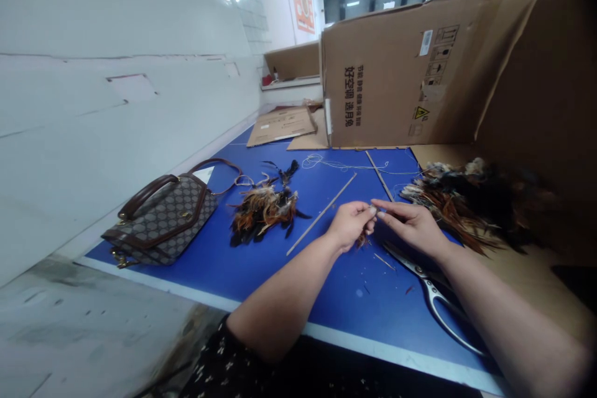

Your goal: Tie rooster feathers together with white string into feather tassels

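Note:
My left hand (351, 224) is closed around a small feather bundle (362, 240). Its brown tips poke out below the fingers, and a pale end shows at the fingertips. Meeting it there, my right hand (411, 224) has thumb and fingertips at that pale end; whether it grips the bundle or a thread is too small to tell. Large scissors (426, 278) lie under my right forearm, partly covered by it. To the left rests a pile of brown and black feathers (263, 208). A bigger feather heap (466, 199) is on the right.
On the blue tabletop (261, 289) lie a thin stick (321, 214), a second strip (380, 175) and loose pale thread (326, 163). A patterned handbag (172, 217) stands at the left by the wall. A large cardboard box (392, 74) and flat cardboard (282, 124) bound the back.

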The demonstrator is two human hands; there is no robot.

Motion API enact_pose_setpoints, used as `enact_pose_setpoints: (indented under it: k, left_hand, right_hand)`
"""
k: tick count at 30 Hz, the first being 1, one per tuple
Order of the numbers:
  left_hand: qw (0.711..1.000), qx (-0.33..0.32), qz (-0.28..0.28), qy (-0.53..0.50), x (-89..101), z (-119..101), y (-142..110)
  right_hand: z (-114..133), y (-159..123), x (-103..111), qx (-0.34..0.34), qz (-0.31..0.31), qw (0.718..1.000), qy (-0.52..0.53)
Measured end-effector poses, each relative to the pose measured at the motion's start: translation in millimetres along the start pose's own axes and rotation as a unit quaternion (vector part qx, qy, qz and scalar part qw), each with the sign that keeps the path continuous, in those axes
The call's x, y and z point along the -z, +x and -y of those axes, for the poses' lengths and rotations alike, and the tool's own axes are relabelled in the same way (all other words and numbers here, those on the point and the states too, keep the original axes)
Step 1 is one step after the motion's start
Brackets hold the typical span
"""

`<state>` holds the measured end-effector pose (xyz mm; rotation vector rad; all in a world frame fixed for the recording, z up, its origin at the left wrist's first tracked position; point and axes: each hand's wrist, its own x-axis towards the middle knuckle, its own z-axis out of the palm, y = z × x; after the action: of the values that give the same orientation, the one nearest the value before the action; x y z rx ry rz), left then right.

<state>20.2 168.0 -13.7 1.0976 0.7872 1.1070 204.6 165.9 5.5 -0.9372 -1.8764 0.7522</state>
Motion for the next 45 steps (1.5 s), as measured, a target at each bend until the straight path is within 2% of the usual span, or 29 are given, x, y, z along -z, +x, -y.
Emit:
enact_pose_setpoints:
  k: [9,13,16,23,27,35,40,45]
  left_hand:
    - [0.998,0.017,0.035,0.043,2.1,-7,-3]
    - [0.997,0.049,0.061,0.011,3.4,-8,-3]
    - [0.996,0.063,0.069,0.009,1.4,-11,-5]
    - [0.98,0.02,0.054,0.193,-2.0,-15,-11]
    - [0.97,-0.01,0.025,0.243,0.8,-12,-9]
    - [0.99,0.021,-0.027,0.14,1.4,-12,-3]
    - [0.999,0.044,-0.004,0.021,-1.6,-12,-2]
    - [0.999,0.038,-0.004,0.011,-1.8,-12,-3]
  right_hand:
    - [3,2,9,0.0,0.009,1.0,-0.02]
    - [6,4,11,0.019,0.025,0.999,-0.039]
    - [5,5,11,0.023,0.013,0.998,-0.061]
    - [2,5,5,0.025,-0.003,0.995,-0.099]
    - [4,5,1,0.009,0.0,0.998,-0.059]
    - [-3,4,5,-0.021,-0.085,0.995,-0.054]
    - [-7,1,-1,0.002,-0.051,0.998,-0.041]
    - [-8,-1,-4,0.009,-0.01,1.0,-0.019]
